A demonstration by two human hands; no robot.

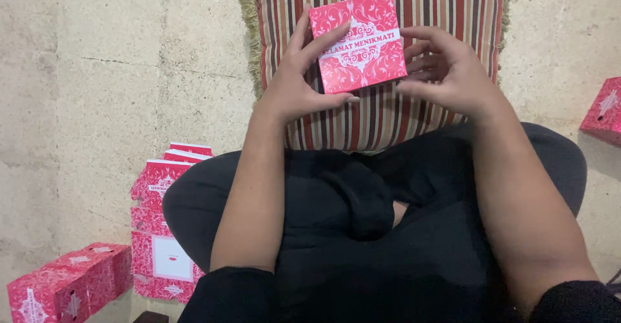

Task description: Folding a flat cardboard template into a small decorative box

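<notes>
A small pink cardboard box (pixel 362 46) with white ornament and a white band across its top is held up between both hands, above a striped cushion (pixel 446 2). My left hand (pixel 299 77) grips its left side, with fingers over the top edge and the thumb under the lower corner. My right hand (pixel 446 70) holds its right side with curled fingers. Both forearms reach forward over my crossed legs in black trousers (pixel 362 232).
A stack of flat unfolded pink box blanks (pixel 162 226) lies on the pale floor at lower left. A folded pink box (pixel 68 284) sits at the bottom left corner. Another pink box (pixel 605 111) is at the right edge.
</notes>
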